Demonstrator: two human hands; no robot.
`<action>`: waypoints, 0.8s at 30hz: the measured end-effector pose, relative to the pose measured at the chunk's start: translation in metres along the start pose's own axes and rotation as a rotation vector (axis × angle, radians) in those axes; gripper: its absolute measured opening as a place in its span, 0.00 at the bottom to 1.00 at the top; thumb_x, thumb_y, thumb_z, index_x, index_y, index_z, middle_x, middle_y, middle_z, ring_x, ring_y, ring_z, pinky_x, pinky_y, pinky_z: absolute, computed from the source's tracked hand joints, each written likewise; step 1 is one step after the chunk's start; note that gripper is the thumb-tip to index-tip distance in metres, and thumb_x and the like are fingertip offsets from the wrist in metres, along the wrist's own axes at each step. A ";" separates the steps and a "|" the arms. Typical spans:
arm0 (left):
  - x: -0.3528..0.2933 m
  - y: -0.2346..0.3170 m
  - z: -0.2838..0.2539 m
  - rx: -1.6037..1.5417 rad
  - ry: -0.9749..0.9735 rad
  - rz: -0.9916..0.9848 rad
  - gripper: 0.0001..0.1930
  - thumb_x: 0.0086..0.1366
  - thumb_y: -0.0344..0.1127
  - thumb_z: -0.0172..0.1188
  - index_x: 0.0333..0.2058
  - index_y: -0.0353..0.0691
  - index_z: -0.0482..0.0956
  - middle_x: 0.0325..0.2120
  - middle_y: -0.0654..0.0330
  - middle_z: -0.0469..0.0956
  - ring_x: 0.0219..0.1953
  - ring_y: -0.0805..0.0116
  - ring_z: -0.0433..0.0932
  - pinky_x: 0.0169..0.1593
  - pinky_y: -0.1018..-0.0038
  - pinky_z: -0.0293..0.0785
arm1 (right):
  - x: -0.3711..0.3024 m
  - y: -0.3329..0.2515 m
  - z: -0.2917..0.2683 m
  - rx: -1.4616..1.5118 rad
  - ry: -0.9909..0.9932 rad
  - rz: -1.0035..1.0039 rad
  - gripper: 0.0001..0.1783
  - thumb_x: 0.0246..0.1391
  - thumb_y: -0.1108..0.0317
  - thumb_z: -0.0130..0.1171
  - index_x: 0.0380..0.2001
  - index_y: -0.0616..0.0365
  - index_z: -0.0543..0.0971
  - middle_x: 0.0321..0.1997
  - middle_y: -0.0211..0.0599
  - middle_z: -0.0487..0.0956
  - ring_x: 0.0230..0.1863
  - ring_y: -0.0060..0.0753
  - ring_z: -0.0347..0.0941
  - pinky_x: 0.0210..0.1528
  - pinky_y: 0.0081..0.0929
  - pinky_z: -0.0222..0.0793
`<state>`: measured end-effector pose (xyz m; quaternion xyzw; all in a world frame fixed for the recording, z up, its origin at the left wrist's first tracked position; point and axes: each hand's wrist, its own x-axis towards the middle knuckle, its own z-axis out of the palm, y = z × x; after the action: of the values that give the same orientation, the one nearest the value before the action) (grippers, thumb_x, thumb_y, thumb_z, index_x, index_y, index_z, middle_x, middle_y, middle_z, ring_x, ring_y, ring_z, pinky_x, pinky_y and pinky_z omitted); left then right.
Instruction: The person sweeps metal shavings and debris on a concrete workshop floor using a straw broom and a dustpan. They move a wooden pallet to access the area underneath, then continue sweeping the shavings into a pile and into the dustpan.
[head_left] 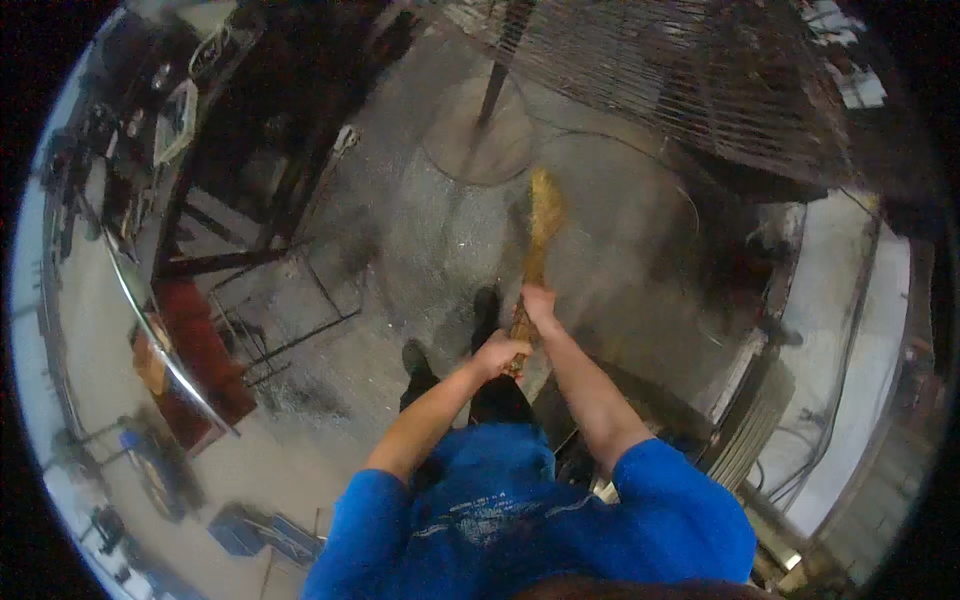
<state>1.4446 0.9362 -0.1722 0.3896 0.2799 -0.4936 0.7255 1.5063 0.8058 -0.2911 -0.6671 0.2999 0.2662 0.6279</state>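
A short straw broom (546, 212) stretches out ahead of my body, its yellow bristle end fanning over the grey floor. My right hand (538, 301) is closed round the handle just below the bristles. Lower down, nearer my body, my left hand (499, 355) wraps the handle's end. The broom tilts slightly, its bristles farther away than my hands. Motion blur keeps me from telling whether the bristles touch the floor.
A large wire fan cage (690, 75) fills the far right; a round stand base (480, 140) sits on the floor ahead. At left are a thin metal frame (290, 310), a red box (200, 360) and a dark bench (250, 150). Cables trail along the right side.
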 end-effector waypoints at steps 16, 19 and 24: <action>0.071 -0.023 -0.096 -0.481 0.095 0.151 0.07 0.46 0.31 0.54 0.25 0.37 0.68 0.15 0.62 0.65 0.17 0.71 0.67 0.20 0.74 0.66 | 0.155 0.060 0.051 -0.644 -0.324 -0.121 0.09 0.47 0.67 0.46 0.25 0.61 0.72 0.24 0.34 0.72 0.23 0.27 0.67 0.31 0.30 0.67; -0.011 -0.069 -0.055 -0.518 0.392 0.015 0.10 0.49 0.33 0.54 0.30 0.35 0.68 0.21 0.61 0.67 0.20 0.69 0.69 0.23 0.73 0.68 | 0.079 0.126 0.082 -0.688 -0.385 0.031 0.18 0.45 0.71 0.49 0.43 0.56 0.65 0.19 0.36 0.70 0.22 0.30 0.68 0.30 0.25 0.66; -0.108 -0.041 -0.002 -0.649 -0.073 -0.104 0.16 0.53 0.40 0.57 0.35 0.33 0.69 0.32 0.57 0.72 0.31 0.66 0.74 0.30 0.72 0.71 | -0.031 0.066 0.060 -0.373 -0.625 0.083 0.34 0.45 0.77 0.49 0.58 0.50 0.53 0.34 0.38 0.73 0.29 0.35 0.70 0.41 0.28 0.66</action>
<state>1.3675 0.9833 -0.0994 0.1055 0.4160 -0.4288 0.7950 1.4380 0.8659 -0.3174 -0.6437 0.0666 0.5326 0.5455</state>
